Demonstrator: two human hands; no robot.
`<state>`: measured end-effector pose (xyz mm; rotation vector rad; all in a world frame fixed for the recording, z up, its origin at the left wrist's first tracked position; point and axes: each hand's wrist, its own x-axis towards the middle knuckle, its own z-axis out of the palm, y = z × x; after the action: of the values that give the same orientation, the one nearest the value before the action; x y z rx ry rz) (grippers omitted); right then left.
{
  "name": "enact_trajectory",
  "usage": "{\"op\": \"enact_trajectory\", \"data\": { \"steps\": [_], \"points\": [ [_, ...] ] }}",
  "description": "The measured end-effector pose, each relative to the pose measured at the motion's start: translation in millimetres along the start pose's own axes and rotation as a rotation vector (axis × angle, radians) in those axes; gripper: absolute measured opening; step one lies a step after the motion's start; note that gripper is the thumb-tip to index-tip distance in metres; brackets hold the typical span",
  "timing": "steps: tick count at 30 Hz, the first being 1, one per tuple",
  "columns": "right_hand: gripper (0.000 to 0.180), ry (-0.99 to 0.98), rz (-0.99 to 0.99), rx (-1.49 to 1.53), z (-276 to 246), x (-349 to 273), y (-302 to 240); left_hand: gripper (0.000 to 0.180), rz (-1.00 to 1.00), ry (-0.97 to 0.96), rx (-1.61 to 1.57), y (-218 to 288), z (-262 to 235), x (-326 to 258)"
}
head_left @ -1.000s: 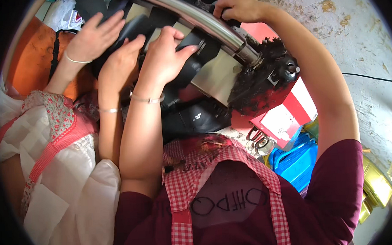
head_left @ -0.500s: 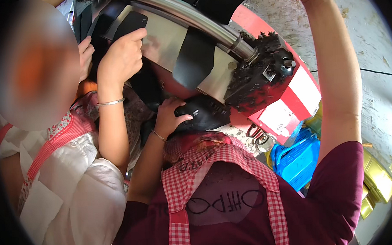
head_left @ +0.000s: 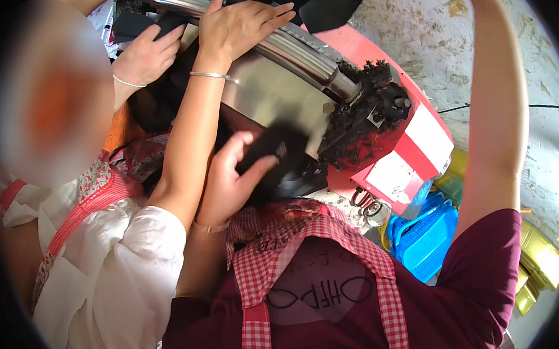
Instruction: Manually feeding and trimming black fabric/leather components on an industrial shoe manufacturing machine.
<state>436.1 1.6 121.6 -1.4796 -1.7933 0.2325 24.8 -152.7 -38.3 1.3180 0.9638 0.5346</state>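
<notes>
Seen from above, a worker in a maroon shirt and red-checked apron [head_left: 308, 260] leans over a red-bodied machine [head_left: 374, 58], the left hand [head_left: 226, 177] closed around a black piece [head_left: 272, 153] of soft, dark material, thumb on its near side and fingers curled over the top, holding it just below the tilted steel plate [head_left: 270, 94] and close to the worker's chest; the grip looks firm, apparently to keep the limp piece from sagging or sliding off the smooth metal. That arm bends sharply, the forearm rising from the lower left with a thin bracelet at the wrist. The right arm [head_left: 495, 103] stretches straight up on the far right and the right hand passes out of the top edge of the picture, so its state cannot be told. At left, a co-worker in a white blouse [head_left: 109, 282] reaches across: one hand [head_left: 242, 23] lies spread and flat on the shiny steel roller [head_left: 299, 49], a bangle on the wrist, seemingly pressing down to steady what lies beneath it, while the other hand [head_left: 143, 55] rests farther left on more black material. Black shreds [head_left: 364, 118] cling to the roller's right end, where they seem to have gathered off the mechanism. A blue basket [head_left: 426, 237] and yellow crates [head_left: 539, 257] stand on the pale concrete floor [head_left: 422, 25] to the right, within easy reach
</notes>
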Motion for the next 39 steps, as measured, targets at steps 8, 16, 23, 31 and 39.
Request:
{"op": "enact_trajectory", "data": {
  "steps": [8,16,23,31,39],
  "points": [
    [0.024,-0.683,-0.014,-0.124,170.3,-79.8,58.5,0.047,0.039,0.111,0.601,-24.9,-8.9,80.7],
    [0.031,-0.945,0.364,0.194,190.5,-100.8,69.0,0.052,0.029,0.07,0.708,-21.7,-41.1,100.6],
    [0.018,-0.693,0.579,0.78,102.4,-48.2,61.6,0.058,0.116,0.064,0.752,-97.2,-28.6,-2.8],
    [0.025,-0.464,0.467,0.702,34.4,-3.6,20.6,0.026,0.355,-0.114,0.768,-131.4,-9.4,-16.0],
    [0.017,-0.103,0.131,0.323,30.0,10.5,13.4,0.028,0.119,-0.053,0.202,2.5,-50.0,10.0]
  ]
}}
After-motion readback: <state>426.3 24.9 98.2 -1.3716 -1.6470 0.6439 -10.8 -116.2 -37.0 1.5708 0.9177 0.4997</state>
